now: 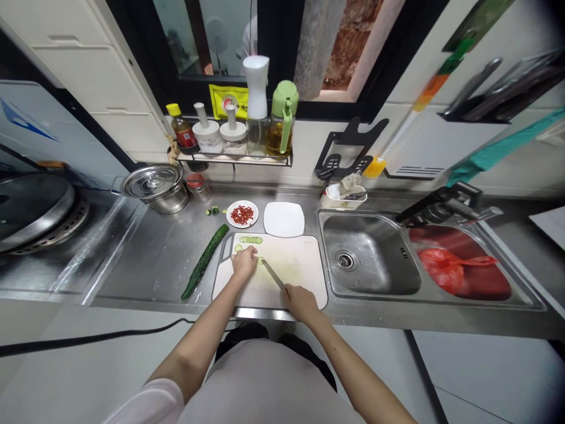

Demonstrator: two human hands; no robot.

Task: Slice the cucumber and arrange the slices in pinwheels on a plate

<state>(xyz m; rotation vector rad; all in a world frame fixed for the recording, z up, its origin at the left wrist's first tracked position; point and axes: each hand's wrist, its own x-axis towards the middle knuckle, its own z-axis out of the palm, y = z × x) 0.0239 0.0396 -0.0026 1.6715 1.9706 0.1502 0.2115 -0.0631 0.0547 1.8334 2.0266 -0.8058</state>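
My right hand (301,301) is wrapped around the handle of a kitchen knife (274,275). The blade points up and left across a white cutting board (304,265), its tip at a small cucumber slice (260,260). My left hand (244,262) rests on the board's left part, fingers bent and drawn together; whatever may be under them is hidden. Just beyond these fingers lies a single slice (238,248), and a row of overlapping cucumber slices (251,239) lines the board's far left edge. A whole cucumber (205,262) lies left of the board on the steel counter.
Behind the board stand a plate of chopped red pieces (242,214) and a white square plate (283,218). Cucumber scraps (214,210) lie nearby. A lidded pot (155,187) is at the back left. The sink (371,253), with a red plastic bag (444,270) in its right basin, is to the right.
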